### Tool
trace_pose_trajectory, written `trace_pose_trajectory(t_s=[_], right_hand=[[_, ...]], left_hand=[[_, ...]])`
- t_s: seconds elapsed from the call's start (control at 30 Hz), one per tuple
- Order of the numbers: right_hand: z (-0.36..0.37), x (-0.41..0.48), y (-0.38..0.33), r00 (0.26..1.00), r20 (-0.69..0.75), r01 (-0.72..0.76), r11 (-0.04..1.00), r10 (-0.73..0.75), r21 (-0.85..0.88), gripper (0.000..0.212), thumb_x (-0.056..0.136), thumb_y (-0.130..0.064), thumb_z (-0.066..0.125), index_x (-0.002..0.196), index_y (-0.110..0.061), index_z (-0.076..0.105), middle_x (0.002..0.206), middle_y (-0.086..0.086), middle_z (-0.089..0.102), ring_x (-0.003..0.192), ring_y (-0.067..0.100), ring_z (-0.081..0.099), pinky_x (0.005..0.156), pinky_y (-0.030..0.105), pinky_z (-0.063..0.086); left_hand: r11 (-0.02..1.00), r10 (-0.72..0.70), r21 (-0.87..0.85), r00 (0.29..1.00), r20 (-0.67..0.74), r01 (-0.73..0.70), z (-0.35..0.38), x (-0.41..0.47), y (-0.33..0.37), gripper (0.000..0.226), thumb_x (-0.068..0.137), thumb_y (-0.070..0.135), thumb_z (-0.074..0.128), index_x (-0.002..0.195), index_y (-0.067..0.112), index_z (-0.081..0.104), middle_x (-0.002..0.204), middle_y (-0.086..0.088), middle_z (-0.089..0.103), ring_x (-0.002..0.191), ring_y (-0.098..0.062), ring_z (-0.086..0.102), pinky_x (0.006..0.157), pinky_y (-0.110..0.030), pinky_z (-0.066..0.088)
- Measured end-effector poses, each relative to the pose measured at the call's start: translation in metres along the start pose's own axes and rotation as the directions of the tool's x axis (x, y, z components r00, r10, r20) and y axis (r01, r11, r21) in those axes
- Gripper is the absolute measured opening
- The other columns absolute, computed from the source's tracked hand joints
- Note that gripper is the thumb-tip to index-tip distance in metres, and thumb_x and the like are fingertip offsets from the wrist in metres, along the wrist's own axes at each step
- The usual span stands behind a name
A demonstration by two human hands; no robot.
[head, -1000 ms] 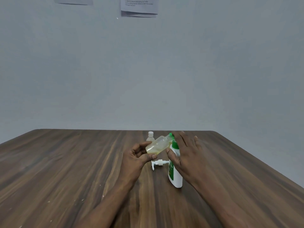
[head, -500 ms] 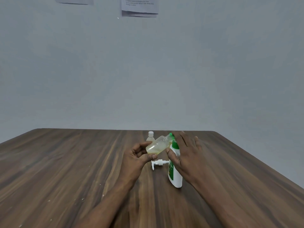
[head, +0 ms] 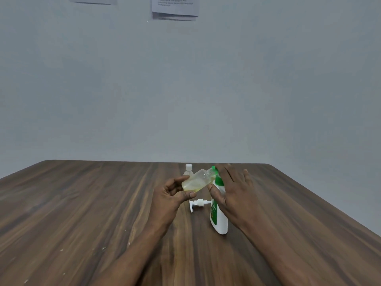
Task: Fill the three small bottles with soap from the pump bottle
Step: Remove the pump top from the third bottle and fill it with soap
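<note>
My left hand (head: 169, 198) holds a small clear bottle (head: 198, 180), tilted with its open neck up to the right, against the green top of the pump bottle. Yellowish soap pools in its lower side. The white pump bottle (head: 219, 217) with a green label leans on the table, and my right hand (head: 231, 188) grips its upper part, thumb in front and fingers over the back. Its white pump head (head: 196, 203) lies detached on the table between my hands. A second small capped bottle (head: 188, 170) stands behind the tilted one. No third small bottle is in sight.
The dark wooden table (head: 82, 213) runs to a far edge just behind the bottles and falls away at the right. A bare grey wall with two sheets of paper (head: 175, 7) rises behind it. Small white specks dot the near left of the tabletop.
</note>
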State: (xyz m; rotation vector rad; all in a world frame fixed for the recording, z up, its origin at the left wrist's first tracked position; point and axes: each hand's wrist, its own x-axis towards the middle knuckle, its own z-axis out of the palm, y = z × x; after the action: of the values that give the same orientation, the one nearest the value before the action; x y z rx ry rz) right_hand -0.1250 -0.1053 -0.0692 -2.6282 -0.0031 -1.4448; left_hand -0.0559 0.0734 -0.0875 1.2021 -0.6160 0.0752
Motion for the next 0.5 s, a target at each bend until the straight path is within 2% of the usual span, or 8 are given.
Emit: trace_pose_trajectory(t_s=[0.23,0.4,0.5], right_hand=[[-0.0015,0.0034,-0.0004,1.0,-0.021,-0.008,1.0,0.008,-0.023,0.057,0.092,-0.057,0.041,0.137,-0.024,0.051,0.134,-0.008,0.055,0.131,0.013,0.044,0.111,0.054,0.032],[0.0024,0.0011,-0.0005,1.0,-0.005,-0.005,1.0,0.005,-0.005,0.055,0.093,-0.054,0.041,0.137,-0.023,0.05,0.133,-0.006,0.056,0.124,0.016,0.053,0.11,0.055,0.034],[0.0024,-0.0013,0.0008,1.0,0.0,0.005,1.0,-0.005,-0.01,0.053,0.093,-0.052,0.042,0.136,-0.022,0.05,0.131,-0.006,0.057,0.123,0.016,0.056,0.108,0.055,0.035]], left_hand=[[0.999,0.034,0.005,0.999,0.01,-0.034,-0.0001,0.0041,0.0036,0.047,0.073,-0.006,0.081,0.116,0.008,0.071,0.106,-0.005,0.078,0.102,-0.018,0.073,0.08,-0.023,0.059],[0.999,0.034,0.007,0.999,0.011,-0.034,-0.0031,0.0054,0.004,0.047,0.073,-0.008,0.08,0.117,0.006,0.07,0.106,-0.008,0.077,0.101,-0.021,0.074,0.083,-0.026,0.06],[1.0,0.025,0.0,1.0,0.011,-0.025,-0.0031,0.0034,0.0025,0.047,0.073,-0.01,0.079,0.118,0.004,0.07,0.106,-0.008,0.078,0.102,-0.021,0.074,0.079,-0.024,0.06]])
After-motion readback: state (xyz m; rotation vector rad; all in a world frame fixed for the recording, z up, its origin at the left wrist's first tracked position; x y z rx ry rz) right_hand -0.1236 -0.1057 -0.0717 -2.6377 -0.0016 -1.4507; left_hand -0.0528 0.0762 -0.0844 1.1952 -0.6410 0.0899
